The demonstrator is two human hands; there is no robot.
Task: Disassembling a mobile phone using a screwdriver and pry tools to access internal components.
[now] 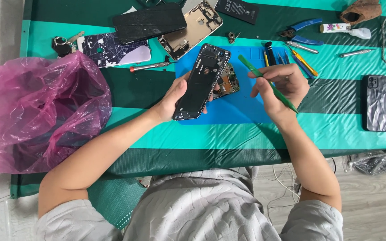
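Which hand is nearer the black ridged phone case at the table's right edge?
Right. The right hand, holding a green plastic pry stick, lies left of the black ridged phone case; the left hand is farther left.

Crumpled pink plastic bag (32, 111) at the table's left edge; black phone case (379, 108) far right; blue-handled pliers (301, 32), keys (64, 43) and cracked black screen (149, 22) along the top.

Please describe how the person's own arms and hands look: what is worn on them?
Both arms are bare from the short sleeves down. The sleeves belong to a light grey shirt with a crinkled texture. The left hand and right hand carry no gloves; no rings or watch are visible.
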